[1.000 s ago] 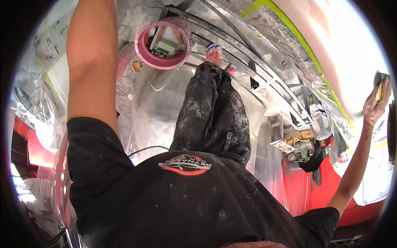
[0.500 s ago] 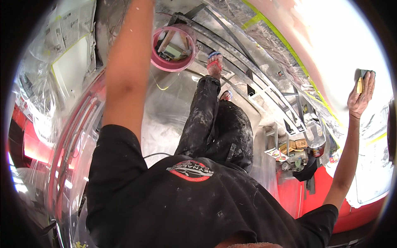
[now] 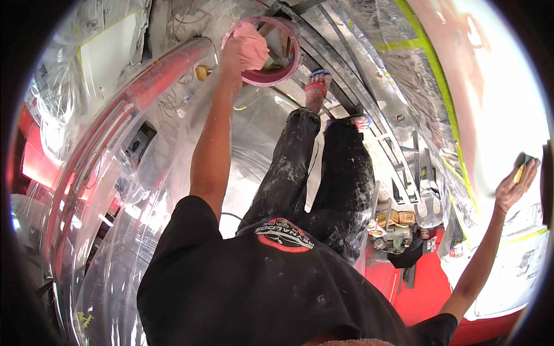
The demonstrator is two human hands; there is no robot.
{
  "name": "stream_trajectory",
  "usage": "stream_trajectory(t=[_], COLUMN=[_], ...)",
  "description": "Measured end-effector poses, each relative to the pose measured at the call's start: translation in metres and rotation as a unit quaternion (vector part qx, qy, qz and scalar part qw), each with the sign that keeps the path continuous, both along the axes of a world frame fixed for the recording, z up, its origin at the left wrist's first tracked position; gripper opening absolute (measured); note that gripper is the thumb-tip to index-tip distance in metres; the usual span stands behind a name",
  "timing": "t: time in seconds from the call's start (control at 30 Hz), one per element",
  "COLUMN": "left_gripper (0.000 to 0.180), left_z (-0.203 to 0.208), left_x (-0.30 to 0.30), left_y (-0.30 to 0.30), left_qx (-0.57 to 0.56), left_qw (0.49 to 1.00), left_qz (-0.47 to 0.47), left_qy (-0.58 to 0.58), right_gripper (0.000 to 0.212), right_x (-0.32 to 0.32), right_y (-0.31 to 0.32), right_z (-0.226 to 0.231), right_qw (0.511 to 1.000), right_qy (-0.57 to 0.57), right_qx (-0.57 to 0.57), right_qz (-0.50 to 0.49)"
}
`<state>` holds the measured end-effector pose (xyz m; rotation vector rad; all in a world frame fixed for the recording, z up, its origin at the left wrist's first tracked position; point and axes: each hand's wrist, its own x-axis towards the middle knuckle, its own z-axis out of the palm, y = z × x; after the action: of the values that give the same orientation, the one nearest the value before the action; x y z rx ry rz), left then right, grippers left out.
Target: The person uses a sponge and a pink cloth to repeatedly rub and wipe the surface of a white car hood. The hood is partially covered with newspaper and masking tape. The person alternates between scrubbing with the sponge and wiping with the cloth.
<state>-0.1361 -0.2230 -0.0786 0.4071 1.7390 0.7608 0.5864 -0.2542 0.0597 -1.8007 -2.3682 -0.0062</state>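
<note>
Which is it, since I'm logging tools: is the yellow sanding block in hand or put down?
In hand: the right hand grips the yellow sanding block against the pale panel.

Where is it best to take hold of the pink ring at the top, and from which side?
Probably the bare lower rim of the pink ring, coming from below: the left hand with its pink cloth covers the upper left rim, and clutter fills the middle.

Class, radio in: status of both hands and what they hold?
Left hand holding pink cloth at pink ring. Right hand gripping yellow sanding block. Nothing blocking.
</note>
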Motion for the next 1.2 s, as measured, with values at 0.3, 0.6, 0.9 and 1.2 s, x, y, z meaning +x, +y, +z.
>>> stream_trajectory(t=[0.3, 0.6, 0.9, 1.2], left_gripper=[0.046, 0.041, 0.042, 0.041], left_z=[-0.147, -0.361, -0.433, -0.233], left_x=[-0.012, -0.054, -0.108, -0.036], left_y=[-0.043, -0.061, -0.092, -0.07], left_qx=[-0.072, -0.124, -0.04, 0.105], left_qw=[0.832, 0.78, 0.675, 0.829], left_qz=[-0.371, -0.404, -0.572, -0.368], left_qy=[0.406, 0.462, 0.464, 0.408], right_gripper=[0.041, 0.035, 0.039, 0.035], right_x=[0.067, 0.155, 0.164, 0.135], right_y=[-0.018, -0.029, -0.041, -0.043], right_z=[-0.001, 0.032, 0.04, 0.035], right_qw=[0.994, 0.939, 0.914, 0.945], right_qy=[-0.101, -0.319, -0.385, -0.305], right_qx=[-0.036, -0.032, -0.02, -0.037], right_qz=[0.006, 0.123, 0.127, 0.109])
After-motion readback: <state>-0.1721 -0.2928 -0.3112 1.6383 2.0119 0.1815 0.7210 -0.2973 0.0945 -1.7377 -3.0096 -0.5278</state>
